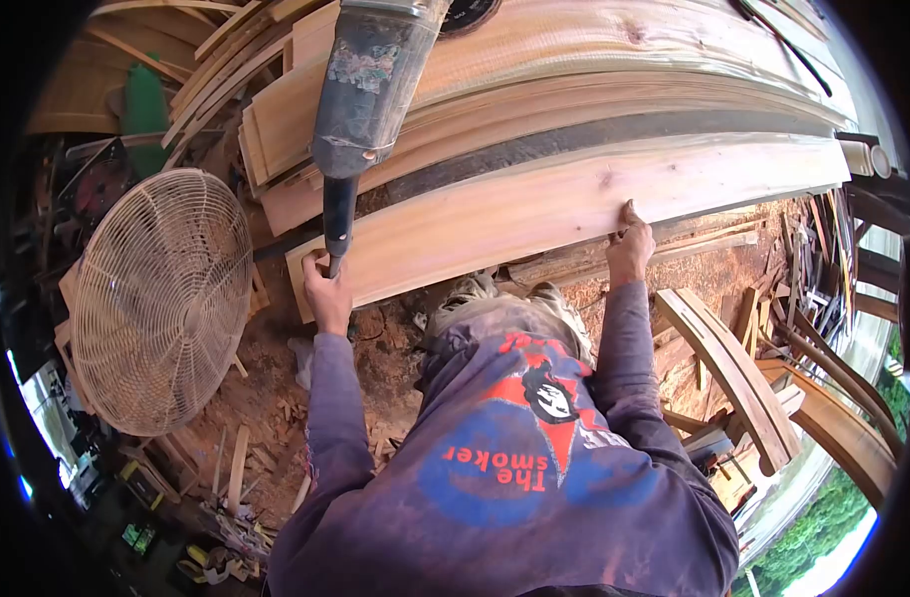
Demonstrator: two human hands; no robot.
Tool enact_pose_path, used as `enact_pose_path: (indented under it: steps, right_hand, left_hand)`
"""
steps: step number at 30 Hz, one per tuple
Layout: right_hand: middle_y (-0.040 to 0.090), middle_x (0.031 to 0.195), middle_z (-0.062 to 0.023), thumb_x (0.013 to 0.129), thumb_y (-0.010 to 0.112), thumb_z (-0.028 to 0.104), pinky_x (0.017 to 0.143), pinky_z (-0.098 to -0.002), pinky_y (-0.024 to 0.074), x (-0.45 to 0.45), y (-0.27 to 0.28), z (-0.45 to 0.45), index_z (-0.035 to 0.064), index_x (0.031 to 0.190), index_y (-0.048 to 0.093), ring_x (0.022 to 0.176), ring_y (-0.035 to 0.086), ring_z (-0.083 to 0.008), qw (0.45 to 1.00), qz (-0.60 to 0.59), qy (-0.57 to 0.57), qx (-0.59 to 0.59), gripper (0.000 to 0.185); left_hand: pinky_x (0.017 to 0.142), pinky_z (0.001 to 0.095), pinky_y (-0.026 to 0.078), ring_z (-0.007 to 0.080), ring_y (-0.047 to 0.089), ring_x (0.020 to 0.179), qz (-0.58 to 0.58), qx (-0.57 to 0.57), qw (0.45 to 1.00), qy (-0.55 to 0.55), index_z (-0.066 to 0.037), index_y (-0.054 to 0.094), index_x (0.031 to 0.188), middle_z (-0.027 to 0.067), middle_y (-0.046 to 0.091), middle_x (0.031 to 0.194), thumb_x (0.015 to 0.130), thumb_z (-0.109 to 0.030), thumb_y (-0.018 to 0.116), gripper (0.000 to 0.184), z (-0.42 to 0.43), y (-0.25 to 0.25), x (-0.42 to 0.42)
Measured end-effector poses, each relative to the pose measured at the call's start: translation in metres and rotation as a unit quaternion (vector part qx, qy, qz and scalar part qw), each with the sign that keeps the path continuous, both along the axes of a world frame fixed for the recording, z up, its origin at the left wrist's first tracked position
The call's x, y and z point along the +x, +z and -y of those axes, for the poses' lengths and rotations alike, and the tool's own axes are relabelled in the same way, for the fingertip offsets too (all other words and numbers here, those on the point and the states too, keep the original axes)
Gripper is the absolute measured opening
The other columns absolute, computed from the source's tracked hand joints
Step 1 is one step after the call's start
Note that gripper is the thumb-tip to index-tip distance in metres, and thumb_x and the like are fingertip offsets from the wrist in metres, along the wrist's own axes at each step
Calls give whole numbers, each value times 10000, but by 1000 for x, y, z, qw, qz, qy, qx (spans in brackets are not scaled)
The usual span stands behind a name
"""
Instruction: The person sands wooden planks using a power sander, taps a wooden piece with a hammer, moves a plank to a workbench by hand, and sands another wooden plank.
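Note:
A long pale plank (495, 221) lies across the work surface in front of me. Near its left end, my left hand (327, 298) grips the front edge, with the thumb side by the cord end of a grey power tool (370, 85). That tool hangs or lies over the plank's left part, its body reaching to the top of the view. Further right, my right hand (630, 249) is closed on the plank's front edge, thumb on top and the other fingers hidden below. Both sleeves are dark purple.
Stacked boards (574, 90) lie beyond the plank. A round wire fan guard (161, 298) stands at the left. Curved wooden pieces (728, 373) lean at the right, and wood shavings and offcuts cover the floor (375, 363). Pale pipes (861, 159) show at the far right.

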State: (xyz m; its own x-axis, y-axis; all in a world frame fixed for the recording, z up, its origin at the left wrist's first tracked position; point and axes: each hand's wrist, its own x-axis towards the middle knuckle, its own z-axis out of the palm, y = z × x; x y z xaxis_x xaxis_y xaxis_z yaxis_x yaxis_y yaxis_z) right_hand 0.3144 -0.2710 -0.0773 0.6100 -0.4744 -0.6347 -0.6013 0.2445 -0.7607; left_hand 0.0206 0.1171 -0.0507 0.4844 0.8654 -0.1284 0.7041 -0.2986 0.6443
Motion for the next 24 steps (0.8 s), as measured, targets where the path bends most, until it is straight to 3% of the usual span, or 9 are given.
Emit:
enact_pose_path:
  steps: [1,4,5,9,12,16,20,21,24]
  right_hand:
    - [708,1056,-63,927,779,317,715,-408,496,2,-16,2,6,1026,778,900,644,-215,1000,1,-4,-4,326]
    - [737,938,-78,961,729,362,700,-372,516,4,-19,32,-50,1007,758,806,657,-186,895,-12,289,-340,416]
    - [758,901,-84,993,682,379,695,-346,529,5,2,14,-99,976,737,781,668,-153,852,-32,303,-425,481]
    - [622,775,-105,831,813,77,597,-342,477,25,9,16,4,821,590,660,586,-198,971,223,-74,-33,234]
    - [620,783,-101,800,833,122,575,-355,479,29,29,24,-60,902,633,643,584,-204,984,155,-79,34,289]
    - [704,899,-188,790,842,249,641,-384,558,31,59,33,-171,1004,671,736,695,-261,998,51,9,35,502]
    - [753,948,-193,786,851,273,690,-362,578,34,18,47,-116,925,725,807,736,-257,983,158,87,19,432]
    - [761,949,-196,792,842,278,706,-365,583,35,11,47,-94,917,737,831,745,-272,967,234,104,-12,407]
    - [742,977,-238,800,814,318,784,-393,583,51,12,54,-68,855,747,903,734,-331,926,136,145,-320,395]
  left_hand:
    - [704,360,508,205,636,732,0,-15,1000,-1,-7,621,1135,114,692,855,908,-204,765,333,-1,-1,0]
    - [867,341,527,214,668,939,4,48,999,0,6,622,1170,131,696,1101,883,-226,816,417,-25,-11,-12]
    - [909,405,534,353,703,975,-24,134,990,-28,49,600,1226,215,722,1107,871,-291,822,540,-30,-2,-13]
    - [851,358,532,225,667,924,16,-34,999,-5,43,536,1256,147,687,1024,894,-50,716,415,-43,3,-38]
    - [817,365,524,250,667,900,-6,-29,1000,-3,36,535,1268,168,674,990,945,-139,694,401,-47,10,-62]
    - [839,404,541,312,686,909,-81,23,996,-31,76,635,1083,207,705,1035,939,-280,743,399,-63,0,-88]
    - [795,393,555,283,667,843,-57,35,997,-30,97,615,1045,203,691,940,896,-253,802,424,-76,13,-77]
    - [779,392,553,279,648,824,-20,25,999,-43,92,614,1029,194,677,920,881,-237,821,417,-90,-4,-84]
    - [815,457,525,348,636,829,-53,78,994,-54,61,665,933,209,688,887,839,-407,826,505,-105,-23,-89]
